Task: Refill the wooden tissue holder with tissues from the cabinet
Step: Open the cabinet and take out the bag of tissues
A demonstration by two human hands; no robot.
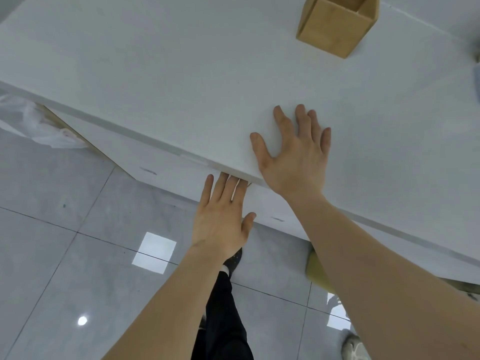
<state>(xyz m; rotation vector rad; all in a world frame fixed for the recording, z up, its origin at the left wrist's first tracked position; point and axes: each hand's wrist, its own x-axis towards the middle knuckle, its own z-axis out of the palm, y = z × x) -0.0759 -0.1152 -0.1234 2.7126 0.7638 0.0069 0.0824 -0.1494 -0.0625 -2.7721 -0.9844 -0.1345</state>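
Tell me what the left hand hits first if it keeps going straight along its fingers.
Likely the white cabinet front just under the white countertop's edge; the left hand's fingertips already reach there, though depth is unclear.

Wooden tissue holder (335,27): upright, open top, on far white counter. White cabinet door (272,203) below.

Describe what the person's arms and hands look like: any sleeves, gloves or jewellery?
Both arms are bare as far as the picture shows, with no sleeves in view. The left hand and the right hand wear no gloves, and I see no rings, watch or bracelets on either. Nothing is marked on them.
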